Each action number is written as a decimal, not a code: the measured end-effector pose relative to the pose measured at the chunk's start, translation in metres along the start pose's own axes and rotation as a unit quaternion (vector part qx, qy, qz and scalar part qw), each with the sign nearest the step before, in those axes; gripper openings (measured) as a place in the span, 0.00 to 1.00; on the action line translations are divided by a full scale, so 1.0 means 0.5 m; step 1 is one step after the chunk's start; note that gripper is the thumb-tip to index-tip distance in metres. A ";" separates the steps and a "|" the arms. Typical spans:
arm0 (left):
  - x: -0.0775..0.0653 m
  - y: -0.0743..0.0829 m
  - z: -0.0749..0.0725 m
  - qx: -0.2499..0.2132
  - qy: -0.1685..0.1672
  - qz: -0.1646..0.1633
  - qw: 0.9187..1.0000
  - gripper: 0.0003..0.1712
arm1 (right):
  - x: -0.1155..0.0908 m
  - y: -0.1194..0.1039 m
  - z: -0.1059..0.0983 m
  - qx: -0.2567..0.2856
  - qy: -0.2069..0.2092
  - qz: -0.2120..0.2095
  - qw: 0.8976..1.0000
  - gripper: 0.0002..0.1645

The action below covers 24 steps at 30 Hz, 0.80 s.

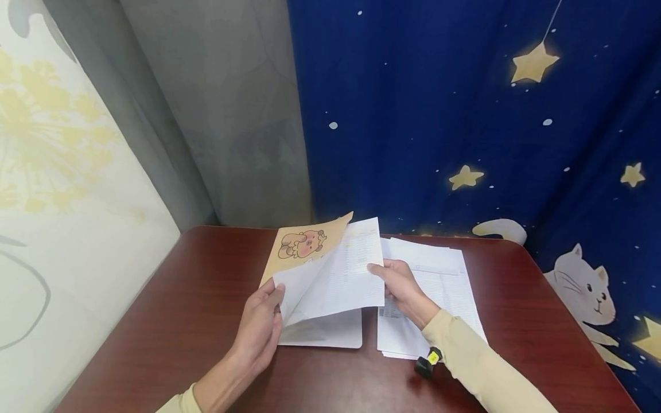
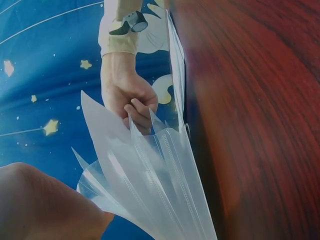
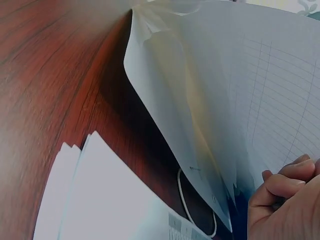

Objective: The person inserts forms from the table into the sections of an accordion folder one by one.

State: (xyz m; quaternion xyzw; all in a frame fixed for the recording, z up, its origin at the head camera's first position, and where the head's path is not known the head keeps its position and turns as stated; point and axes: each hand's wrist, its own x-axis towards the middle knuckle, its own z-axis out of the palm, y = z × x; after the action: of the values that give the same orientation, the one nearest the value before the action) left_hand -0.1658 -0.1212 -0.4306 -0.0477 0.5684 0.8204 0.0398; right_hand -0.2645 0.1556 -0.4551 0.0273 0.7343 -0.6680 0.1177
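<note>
An accordion file folder with a tan cover (image 1: 296,246) and a cartoon animal on it lies on the table, its cover raised. My left hand (image 1: 260,321) grips the near left corner of the lifted cover and white flap. Clear pleated pockets (image 2: 155,175) fan apart in the left wrist view. Between thumb and fingers, my right hand (image 1: 403,287) pinches the right edge of a printed sheet (image 1: 356,275), which reaches in under the flap. Ruled lines show on this sheet (image 3: 280,100) in the right wrist view.
To the folder's right lies a stack of printed papers (image 1: 454,304), partly under my right forearm. A thin white elastic loop (image 3: 182,197) hangs at the folder's edge. The dark red table (image 1: 206,298) meets a blue star-patterned curtain (image 1: 413,143) behind.
</note>
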 end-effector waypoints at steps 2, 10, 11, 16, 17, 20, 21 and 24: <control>0.001 0.000 0.000 0.001 0.000 0.000 1.000 0.24 | 0.002 -0.002 0.009 0.007 0.000 0.001 1.000 0.24; 0.003 0.000 -0.001 -0.002 -0.004 -0.003 1.000 0.24 | 0.007 -0.001 0.034 0.025 -0.014 -0.010 1.000 0.24; 0.003 0.000 -0.002 -0.003 -0.004 -0.003 1.000 0.24 | 0.008 -0.001 0.036 0.027 -0.016 -0.009 0.999 0.24; 0.004 0.001 -0.004 -0.004 -0.002 -0.001 1.000 0.24 | 0.020 -0.002 0.032 0.023 -0.005 -0.001 1.000 0.23; 0.004 0.001 -0.005 -0.004 -0.003 0.000 1.000 0.24 | 0.023 -0.002 0.029 0.020 0.003 0.000 1.000 0.23; 0.006 0.001 -0.006 -0.006 -0.004 0.003 1.000 0.24 | 0.029 -0.004 0.022 0.018 0.020 -0.001 1.000 0.22; 0.006 0.001 -0.007 -0.006 -0.004 0.004 1.000 0.24 | 0.030 -0.004 0.022 0.017 0.020 -0.003 1.000 0.22; 0.006 0.001 -0.008 -0.009 -0.003 0.003 1.000 0.23 | 0.030 -0.005 0.029 0.013 0.001 -0.007 1.000 0.24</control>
State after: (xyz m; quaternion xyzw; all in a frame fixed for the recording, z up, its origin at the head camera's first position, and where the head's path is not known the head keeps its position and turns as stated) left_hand -0.1687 -0.1252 -0.4319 -0.0440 0.5613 0.8256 0.0382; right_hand -0.2775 0.1390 -0.4572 0.0243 0.7262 -0.6779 0.1116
